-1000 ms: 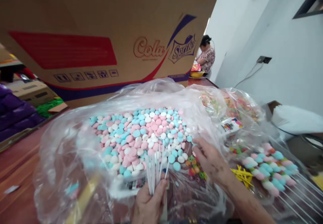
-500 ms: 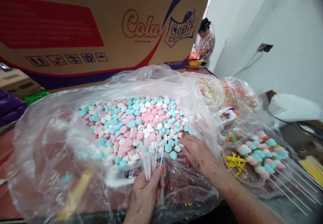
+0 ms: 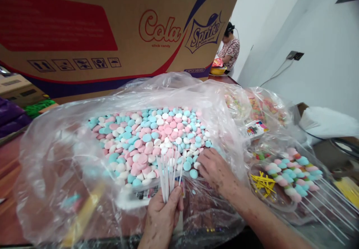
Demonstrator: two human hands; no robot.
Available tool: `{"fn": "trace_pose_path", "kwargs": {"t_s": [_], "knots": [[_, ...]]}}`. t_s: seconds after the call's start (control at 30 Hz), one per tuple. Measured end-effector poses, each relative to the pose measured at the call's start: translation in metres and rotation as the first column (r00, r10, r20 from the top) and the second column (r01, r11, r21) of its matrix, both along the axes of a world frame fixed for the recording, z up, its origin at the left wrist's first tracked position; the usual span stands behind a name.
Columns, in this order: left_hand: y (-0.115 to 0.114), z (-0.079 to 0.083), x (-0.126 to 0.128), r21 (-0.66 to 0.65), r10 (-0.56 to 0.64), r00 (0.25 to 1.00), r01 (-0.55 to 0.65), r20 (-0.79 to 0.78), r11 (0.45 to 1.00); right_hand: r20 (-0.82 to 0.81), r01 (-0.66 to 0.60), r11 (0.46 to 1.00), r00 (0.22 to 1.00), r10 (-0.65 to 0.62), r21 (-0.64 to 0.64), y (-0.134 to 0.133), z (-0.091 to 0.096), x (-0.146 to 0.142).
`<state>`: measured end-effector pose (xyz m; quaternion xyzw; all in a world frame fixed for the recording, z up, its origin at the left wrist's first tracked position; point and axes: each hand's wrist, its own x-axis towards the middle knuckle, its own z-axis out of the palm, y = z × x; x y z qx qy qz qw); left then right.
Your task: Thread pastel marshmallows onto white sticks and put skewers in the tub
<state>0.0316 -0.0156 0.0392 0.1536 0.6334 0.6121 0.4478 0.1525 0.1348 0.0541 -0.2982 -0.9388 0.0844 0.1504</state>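
Observation:
A fanned bundle of thin white sticks stands up out of my left hand, whose fingers and thumb are closed round the lower ends. Behind the sticks lies a wide pile of round pink, blue and white candies on a clear plastic bag. At the pile's right edge is my right hand, fingers curled together and pointing down among the candies. A white candy shows by its fingertips; whether they grip it is hidden. A blue candy lies just in front of that hand.
To the right, several candy skewers lie beside yellow twist ties. Bags of coloured candy sit behind them. A large printed carton walls off the back. A co-worker sits at the far right.
My right hand has shifted slightly left and closer to the candies, covering the small red rings seen before. My left hand still holds the sticks. The view has moved slightly.

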Motion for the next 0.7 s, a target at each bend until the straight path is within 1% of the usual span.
{"fn": "trace_pose_path", "kwargs": {"t_s": [0.1,0.13,0.17,0.23,0.3,0.37,0.43,0.5,0.6,0.7], "knots": [[0.000,0.000,-0.001,-0.004,0.002,1.000,-0.002,-0.011,1.000,-0.163,0.179,0.981,0.968,-0.190,-0.078,0.009,0.003,0.007],[0.000,0.000,-0.001,-0.005,0.007,1.000,-0.007,-0.008,1.000,-0.192,0.226,0.968,0.951,-0.243,-0.109,0.012,0.005,0.010],[0.000,0.000,-0.001,-0.007,0.011,1.000,-0.011,-0.003,1.000,-0.209,0.244,0.962,0.941,-0.266,-0.127,0.015,0.007,0.012],[0.000,-0.001,-0.001,-0.018,0.016,1.000,-0.016,0.000,1.000,-0.214,0.209,0.971,0.949,-0.231,-0.118,0.018,0.009,0.016],[0.000,-0.002,-0.001,-0.026,0.018,1.000,-0.019,-0.008,0.999,-0.183,0.131,0.987,0.972,-0.147,-0.098,0.016,0.007,0.016],[0.000,-0.002,0.000,-0.024,0.022,1.000,-0.022,-0.017,0.999,-0.128,0.064,0.991,0.989,-0.079,-0.114,0.011,0.003,0.015],[0.000,-0.002,0.001,-0.019,0.021,1.000,-0.022,-0.018,1.000,-0.079,0.023,0.990,0.996,-0.034,-0.139,0.006,0.000,0.013],[0.000,-0.001,0.001,-0.018,0.017,1.000,-0.017,-0.018,1.000,-0.022,0.010,0.992,1.000,-0.013,-0.123,0.003,-0.002,0.012],[0.000,0.002,0.001,-0.023,0.012,1.000,-0.012,-0.022,1.000,0.067,0.027,0.999,0.997,-0.024,-0.037,0.002,-0.003,0.011],[0.000,0.003,0.000,-0.026,0.003,1.000,-0.003,-0.024,1.000,0.075,0.041,0.999,0.996,-0.042,0.013,0.003,-0.004,0.010]]}}
